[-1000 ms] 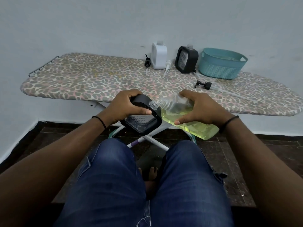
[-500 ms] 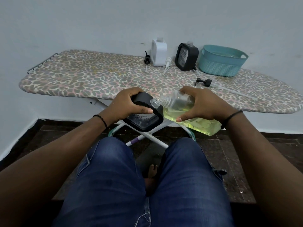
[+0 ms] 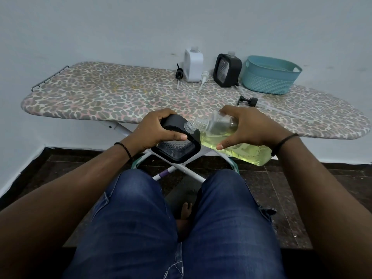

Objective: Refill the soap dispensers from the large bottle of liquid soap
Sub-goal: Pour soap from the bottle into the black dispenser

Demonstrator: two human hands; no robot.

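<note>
Above the person's knees, in front of the ironing board (image 3: 112,101): two hands, soap pouring.

The right hand (image 3: 249,128) curls round the large bottle (image 3: 231,143), laid almost flat, neck pointing left; the left hand (image 3: 156,131) grips the tilted black dispenser (image 3: 178,147), mouths touching.

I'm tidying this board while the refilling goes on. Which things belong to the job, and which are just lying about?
In use:
- left hand holding black dispenser
- right hand holding large soap bottle
- white dispenser
- second black dispenser
- loose pumps

Lying about:
- teal basket
</note>
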